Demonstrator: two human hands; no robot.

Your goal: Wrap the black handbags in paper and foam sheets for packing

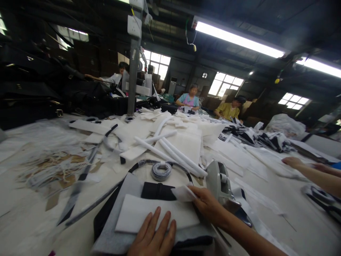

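Observation:
A dark bag [99, 222] with a wrapped strap [99, 204] lies in front of me, covered by a grey-white sheet [110, 227]. On top of it rests a white foam piece [138, 213]. My left hand [156, 234] lies flat on that foam with its fingers spread. My right hand [207, 205] pinches a thin, translucent white sheet [183, 194] at its right end. The sheet partly covers a black strap piece [157, 191] behind the foam. Just right of my right hand stands a grey tape dispenser [218, 183].
A grey ring-shaped roll [161, 171] lies behind the bag. White foam tubes [176, 153] and stacked sheets [186, 142] spread beyond it. Black bags [29, 96] pile up at left. A co-worker's hand [293, 163] reaches in from the right. A metal post [132, 78] rises behind.

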